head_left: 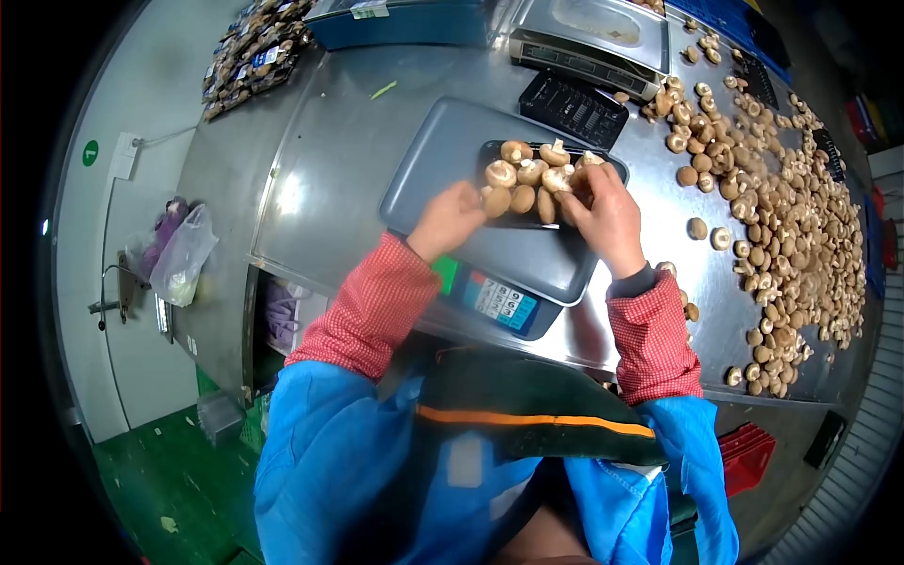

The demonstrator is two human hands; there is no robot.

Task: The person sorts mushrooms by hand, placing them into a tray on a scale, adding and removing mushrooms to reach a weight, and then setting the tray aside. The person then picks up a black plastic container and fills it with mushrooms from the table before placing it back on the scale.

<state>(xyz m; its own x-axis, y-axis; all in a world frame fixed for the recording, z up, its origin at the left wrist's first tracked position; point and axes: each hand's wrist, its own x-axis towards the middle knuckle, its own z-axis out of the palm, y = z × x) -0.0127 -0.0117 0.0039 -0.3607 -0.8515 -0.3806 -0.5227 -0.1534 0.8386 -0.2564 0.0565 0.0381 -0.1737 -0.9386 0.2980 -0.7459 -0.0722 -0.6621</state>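
**Mushrooms (pixel 524 175) fill a black tray (pixel 618 169) on the scale**

We see the brown mushrooms heaped in the shallow black tray, which sits toward 1 o'clock on the grey weighing platform (pixel 438 160) of the scale, with its keypad (pixel 496 298) at 6 o'clock. Our left hand (pixel 450 218) is at the tray's 8 o'clock corner, fingers curled against a mushroom there. Our right hand (pixel 608 215) is at the 4 o'clock edge, fingertips down among the caps. The two hands are apart, one at each end of the tray. We cannot tell whether either has closed on a mushroom.

On the steel table (pixel 311 188), a broad spread of loose mushrooms (pixel 796 221) lies at 3 o'clock of the tray. An empty black tray (pixel 574 109) lies at 12 o'clock, with a second scale (pixel 593 36) beyond it. A plastic bag (pixel 184 254) hangs off the table's side at 9 o'clock.
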